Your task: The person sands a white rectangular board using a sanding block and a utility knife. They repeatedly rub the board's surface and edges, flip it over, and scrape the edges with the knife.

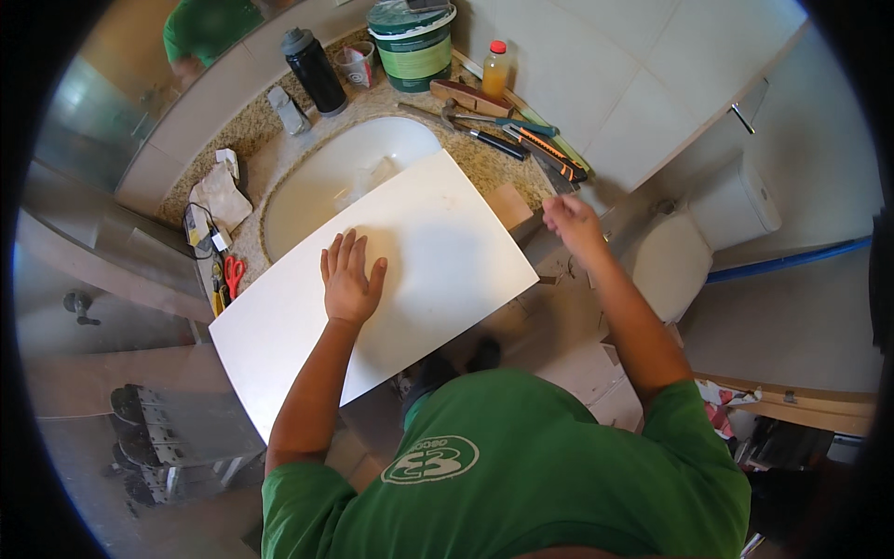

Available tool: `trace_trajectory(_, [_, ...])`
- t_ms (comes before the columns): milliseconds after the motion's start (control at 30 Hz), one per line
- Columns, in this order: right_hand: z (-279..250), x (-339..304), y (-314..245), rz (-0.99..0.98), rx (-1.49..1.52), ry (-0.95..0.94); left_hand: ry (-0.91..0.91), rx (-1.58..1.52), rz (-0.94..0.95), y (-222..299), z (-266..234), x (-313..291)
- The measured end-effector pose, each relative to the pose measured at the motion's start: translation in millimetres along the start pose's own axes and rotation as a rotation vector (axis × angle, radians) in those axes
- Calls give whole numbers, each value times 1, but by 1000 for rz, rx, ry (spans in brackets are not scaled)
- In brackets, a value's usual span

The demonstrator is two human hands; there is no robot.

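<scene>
A flat white board [447,233] lies aslant over the front of the sink [312,177] and the stone counter, its near edge jutting out toward my body. My left hand [350,279] rests palm down on the board with its fingers stretched out. Off the board's right side, by the counter's right end, my right hand [573,225] is raised with the fingers curled together. Whether something small is pinched in them I cannot make out. Nearest to that hand are an orange and black utility knife [551,155] and a hammer [450,114] lying on the counter.
A black bottle [315,73], a green bucket [412,51] and a small orange-liquid bottle [495,70] stand along the back. Red-handled scissors [234,272] and a cable lie left of the sink. A toilet [672,261] is at the right; a mirror hangs behind the counter.
</scene>
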State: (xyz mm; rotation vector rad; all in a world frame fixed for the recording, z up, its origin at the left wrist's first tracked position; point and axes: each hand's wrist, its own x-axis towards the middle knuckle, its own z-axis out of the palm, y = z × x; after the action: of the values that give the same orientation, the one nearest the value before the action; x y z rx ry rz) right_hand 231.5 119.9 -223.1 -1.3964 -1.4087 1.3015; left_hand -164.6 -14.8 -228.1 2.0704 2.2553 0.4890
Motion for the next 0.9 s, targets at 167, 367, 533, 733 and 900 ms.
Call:
trace_trajectory(167, [10,108,-60,-123,65,-58,-49,14,-30,3,-5,3])
trace_trajectory(367, [33,204,-78,-237,-632,90,-31,-31,-34,2,-6,5])
trace_trajectory(533, [38,258,-59,-161,-803,-146,41,-153,-5,-7,0,4])
trace_trajectory(733, [37,332,-12,-325,-1143,-76,24,-158,-46,-8,-3,-3])
trace_trajectory(900, [27,347,0,-308,-1117,-112,11,-146,-36,-6,-4,-4])
